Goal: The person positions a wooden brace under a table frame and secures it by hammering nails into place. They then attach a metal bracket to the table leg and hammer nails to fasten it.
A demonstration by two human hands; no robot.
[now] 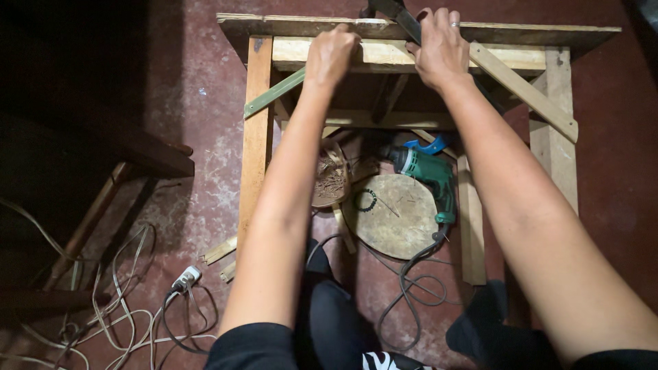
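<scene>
Up at the far edge of the head view, my two hands work on a wooden frame [418, 55]. My left hand [330, 53] is curled shut over the pale crossbar [384, 56], knuckles up, fingers wrapped over its far side. My right hand [439, 48] is closed around a dark tool [401, 17]; I cannot tell what kind, since only a short length shows. Its long axis runs on a slant, from the top edge of the picture down and right into my fist, just above the top plank [521, 31]. That plank lies left to right across the view, and the crossbar runs parallel just below it. A thin green strip [274, 92] slants from the frame's left leg [257, 137] up toward my left wrist. A brace [524, 92] slants down to the right.

Lower, on the red floor [199, 103] inside the frame, a shallow dish [332, 177] holds what look like small brown nails or chips. Beside it lies a round wooden disc [394, 216], and a green drill [428, 171] rests at its upper right edge, cord [411, 281] looping toward me. Pale cables [123, 308] and a plug [186, 277] lie at lower left.
</scene>
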